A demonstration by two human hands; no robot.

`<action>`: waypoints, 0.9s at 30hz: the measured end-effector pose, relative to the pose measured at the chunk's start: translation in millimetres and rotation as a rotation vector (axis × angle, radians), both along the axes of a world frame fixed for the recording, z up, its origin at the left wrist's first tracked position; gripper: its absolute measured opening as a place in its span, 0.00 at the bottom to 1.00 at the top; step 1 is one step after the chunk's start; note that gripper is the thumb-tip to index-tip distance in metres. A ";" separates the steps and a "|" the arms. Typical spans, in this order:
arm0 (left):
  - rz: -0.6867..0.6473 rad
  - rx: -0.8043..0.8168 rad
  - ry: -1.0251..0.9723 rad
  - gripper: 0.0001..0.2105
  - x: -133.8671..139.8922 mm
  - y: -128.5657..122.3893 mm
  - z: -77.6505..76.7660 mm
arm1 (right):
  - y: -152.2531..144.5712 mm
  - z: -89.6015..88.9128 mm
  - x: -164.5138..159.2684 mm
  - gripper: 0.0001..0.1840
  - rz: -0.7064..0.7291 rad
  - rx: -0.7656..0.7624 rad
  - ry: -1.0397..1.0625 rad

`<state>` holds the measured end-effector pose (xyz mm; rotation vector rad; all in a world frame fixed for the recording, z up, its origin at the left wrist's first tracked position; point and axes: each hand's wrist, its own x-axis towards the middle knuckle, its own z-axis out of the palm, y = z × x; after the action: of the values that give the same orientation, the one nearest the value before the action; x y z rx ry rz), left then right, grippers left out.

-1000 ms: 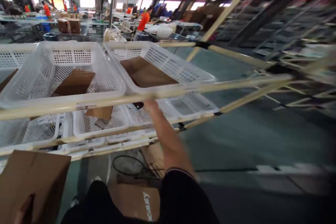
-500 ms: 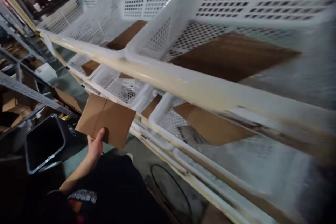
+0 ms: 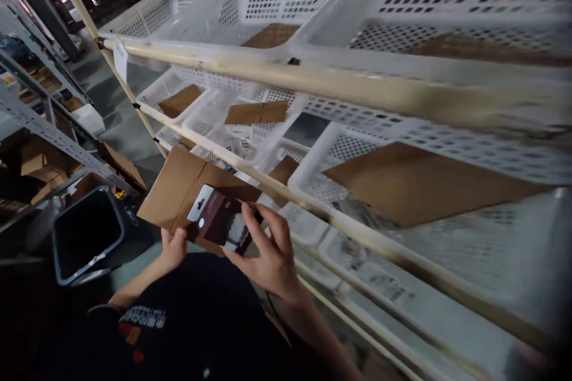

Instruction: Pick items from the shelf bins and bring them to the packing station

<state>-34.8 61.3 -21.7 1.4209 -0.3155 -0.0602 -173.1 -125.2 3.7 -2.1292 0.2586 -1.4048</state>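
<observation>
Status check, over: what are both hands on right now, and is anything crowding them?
Left hand grips cardboard box. Right hand holds dark packet against it. Rack rail close ahead, not touching.

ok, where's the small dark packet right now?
Head view, lower left of centre: the dark packet is pinched by the right hand against the cardboard box held by the left hand.

Above and right of the hands, a cream tube rack [image 3: 250, 68] loaded with white perforated baskets [image 3: 277, 0], brown cardboard liners [image 3: 420, 181] inside. Left of the hands, a black bin [image 3: 84, 232] on grey floor [image 3: 120, 131], beside grey metal shelving [image 3: 49, 137] stacked with cartons. Bright light far upper left.
</observation>
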 end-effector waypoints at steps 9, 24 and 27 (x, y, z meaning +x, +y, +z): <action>0.119 -0.052 0.030 0.28 15.2 63.5 11.4 | 67.0 27.1 34.5 0.51 0.034 0.001 0.034; -0.117 0.596 0.291 0.36 63.1 115.7 48.8 | 165.0 -39.7 68.9 0.47 0.125 0.821 0.002; -0.352 0.691 0.385 0.37 71.3 93.3 26.8 | 176.5 -73.6 60.2 0.50 -0.042 0.893 0.126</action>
<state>36.5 154.7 5.1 1.9730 -0.2270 -0.7834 -112.9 51.4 -70.0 -1.4557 0.8101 -0.9061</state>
